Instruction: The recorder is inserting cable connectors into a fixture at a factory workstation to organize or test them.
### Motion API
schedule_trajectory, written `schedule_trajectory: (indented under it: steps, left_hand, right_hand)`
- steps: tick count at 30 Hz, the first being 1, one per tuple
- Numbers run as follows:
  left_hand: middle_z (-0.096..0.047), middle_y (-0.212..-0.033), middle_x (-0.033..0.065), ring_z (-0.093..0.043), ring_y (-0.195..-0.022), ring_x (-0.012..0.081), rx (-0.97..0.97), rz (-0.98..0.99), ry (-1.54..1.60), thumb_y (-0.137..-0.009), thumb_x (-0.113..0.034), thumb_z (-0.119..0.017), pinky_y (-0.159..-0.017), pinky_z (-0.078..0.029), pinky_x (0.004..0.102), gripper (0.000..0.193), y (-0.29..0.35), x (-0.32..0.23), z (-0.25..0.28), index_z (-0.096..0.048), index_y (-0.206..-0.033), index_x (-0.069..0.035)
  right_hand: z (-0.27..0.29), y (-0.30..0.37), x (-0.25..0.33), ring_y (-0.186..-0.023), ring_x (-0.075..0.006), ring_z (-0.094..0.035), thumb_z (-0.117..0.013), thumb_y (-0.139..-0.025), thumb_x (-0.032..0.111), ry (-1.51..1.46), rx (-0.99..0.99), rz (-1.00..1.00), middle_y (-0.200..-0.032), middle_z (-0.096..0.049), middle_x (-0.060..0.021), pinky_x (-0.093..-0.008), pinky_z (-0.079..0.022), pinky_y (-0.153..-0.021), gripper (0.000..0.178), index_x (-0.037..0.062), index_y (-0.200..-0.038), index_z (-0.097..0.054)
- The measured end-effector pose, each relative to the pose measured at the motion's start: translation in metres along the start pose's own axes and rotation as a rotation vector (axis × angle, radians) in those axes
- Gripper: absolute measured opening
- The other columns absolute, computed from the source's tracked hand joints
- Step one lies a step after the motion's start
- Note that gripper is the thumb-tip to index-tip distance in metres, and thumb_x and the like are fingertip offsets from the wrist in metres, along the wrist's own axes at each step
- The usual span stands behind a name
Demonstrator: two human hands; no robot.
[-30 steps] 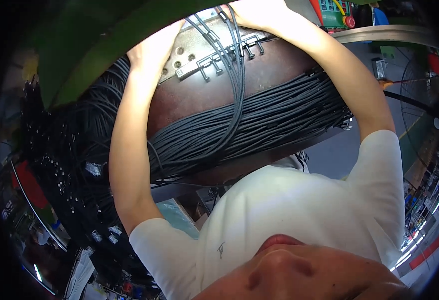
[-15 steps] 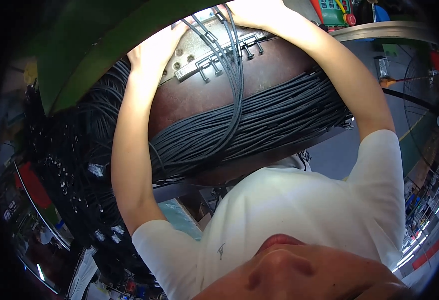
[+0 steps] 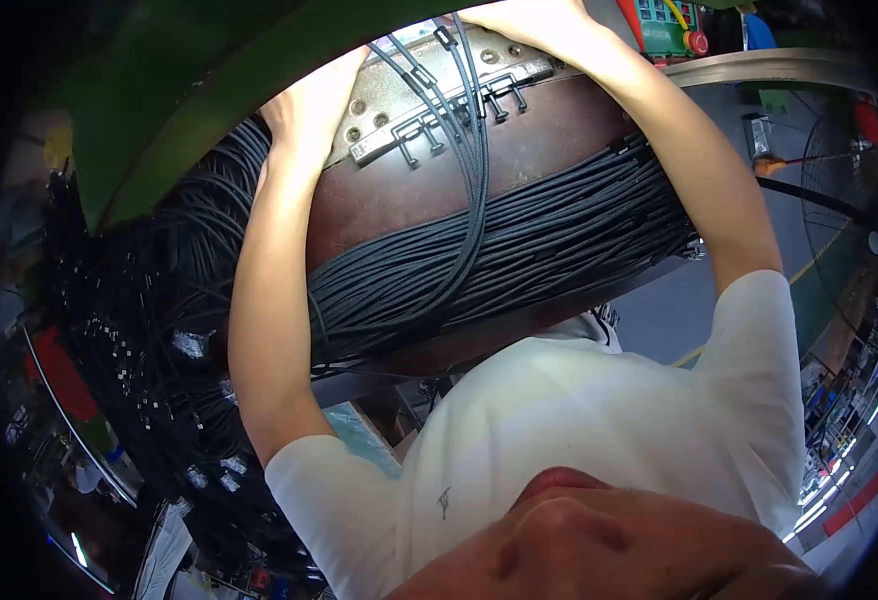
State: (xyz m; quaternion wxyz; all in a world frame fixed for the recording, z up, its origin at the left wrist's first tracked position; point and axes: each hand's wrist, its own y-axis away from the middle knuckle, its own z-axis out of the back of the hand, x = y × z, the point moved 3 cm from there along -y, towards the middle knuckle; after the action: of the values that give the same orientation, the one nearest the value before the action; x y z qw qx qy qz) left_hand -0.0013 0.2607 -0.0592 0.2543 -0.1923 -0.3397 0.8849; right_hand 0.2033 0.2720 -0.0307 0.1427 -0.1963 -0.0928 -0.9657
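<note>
My left hand [image 3: 321, 98] reaches up at the left end of a metal mould plate [image 3: 399, 75], beneath a green machine overhang. My right hand [image 3: 534, 20] reaches over the plate's far right side. The fingers of both hands are hidden by the overhang and washed out by bright light. Between the hands, a few black cables [image 3: 474, 150] with small rectangular black moulded pieces [image 3: 424, 76] run over the plate and down toward me. Black hook-shaped pins [image 3: 427, 133] line the plate's front edge.
A thick bundle of black cables [image 3: 519, 235] lies across the brown table [image 3: 379, 205] before me. More cables [image 3: 129, 330] hang at the left. The green overhang [image 3: 169, 100] covers the upper left. A green control box with a red button [image 3: 697, 42] stands at the upper right.
My right hand has shifted a little to the right, uncovering more of the plate and a bolt hole. My left wrist has moved slightly to the right. The cables lie almost the same.
</note>
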Motion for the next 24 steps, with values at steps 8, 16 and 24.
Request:
schedule_trajectory:
  steps: [8, 16, 24]
  left_hand:
    - [-0.065, -0.081, 0.0160, -0.063, -0.074, 0.0319, 0.148, 0.154, 0.039, -0.070, -0.049, -0.073, -0.071, -0.050, 0.0391, 0.053, 0.001, -0.002, 0.001, -0.066, -0.092, -0.001]
    - [-0.065, -0.084, 0.0137, -0.063, -0.079, 0.0314, 0.318, 0.191, -0.117, -0.077, -0.041, -0.068, -0.075, -0.049, 0.0388, 0.041, 0.000, 0.000, 0.003, -0.066, -0.101, -0.008]
    - [-0.051, -0.130, 0.0167, -0.057, -0.108, 0.0327, 0.686, 0.839, 1.049, -0.087, -0.025, -0.060, -0.086, -0.047, 0.0365, 0.065, 0.063, -0.070, 0.144, -0.030, -0.140, -0.001]
  right_hand:
    - [-0.001, -0.005, -0.008, -0.088, -0.0313, -0.059, -0.050, -0.089, 0.032, -0.037, 0.049, -0.022, -0.098, -0.063, -0.0178, -0.0376, -0.047, -0.078, 0.034, 0.0040, -0.103, -0.062]
    - [0.006, 0.008, 0.001, -0.084, -0.0307, -0.060, -0.050, -0.090, 0.034, -0.063, 0.081, -0.054, -0.093, -0.064, -0.0174, -0.0367, -0.048, -0.074, 0.035, 0.0037, -0.101, -0.063]
    - [0.024, 0.160, -0.032, -0.110, -0.0228, -0.056, -0.051, -0.093, 0.023, -0.041, -0.492, 0.317, -0.122, -0.057, -0.0145, -0.0303, -0.042, -0.095, 0.039, 0.0042, -0.127, -0.050]
